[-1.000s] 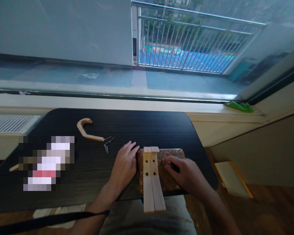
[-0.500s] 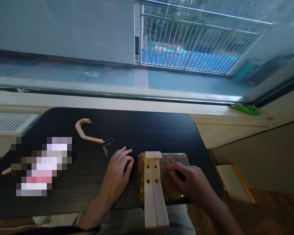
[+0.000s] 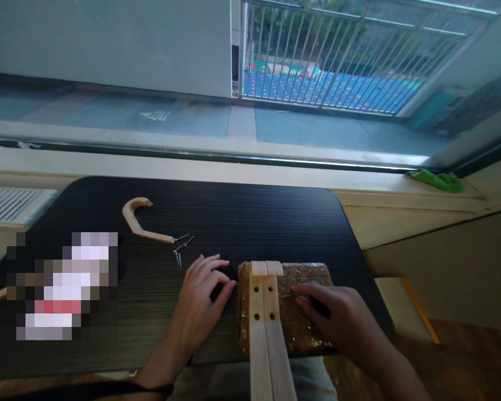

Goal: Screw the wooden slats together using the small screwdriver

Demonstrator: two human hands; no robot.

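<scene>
My left hand (image 3: 206, 292) rests on the dark table with its fingers spread, left of a brown block (image 3: 304, 328) wrapped in clear, shiny film. Across the block's left side lie two pale wooden pieces (image 3: 271, 345) side by side, with dark round holes and raised far ends. Over the block, right of the wood, my right hand (image 3: 338, 314) pinches a thin metal screw (image 3: 288, 294) between thumb and fingertips; much of the screw is hidden. More small metal screws (image 3: 297, 272) appear to lie on the block's top.
A curved wooden hook (image 3: 136, 223) lies at the table's back left, with several loose screws (image 3: 178, 258) by its end. A pixelated item (image 3: 62, 284) covers the left side of the table (image 3: 234, 217). A green cloth (image 3: 436, 181) sits on the windowsill.
The view has shifted slightly, so the block and wooden pieces appear a little lower and further right. My right hand keeps its pinch beside the wood; my left hand stays spread on the table.
</scene>
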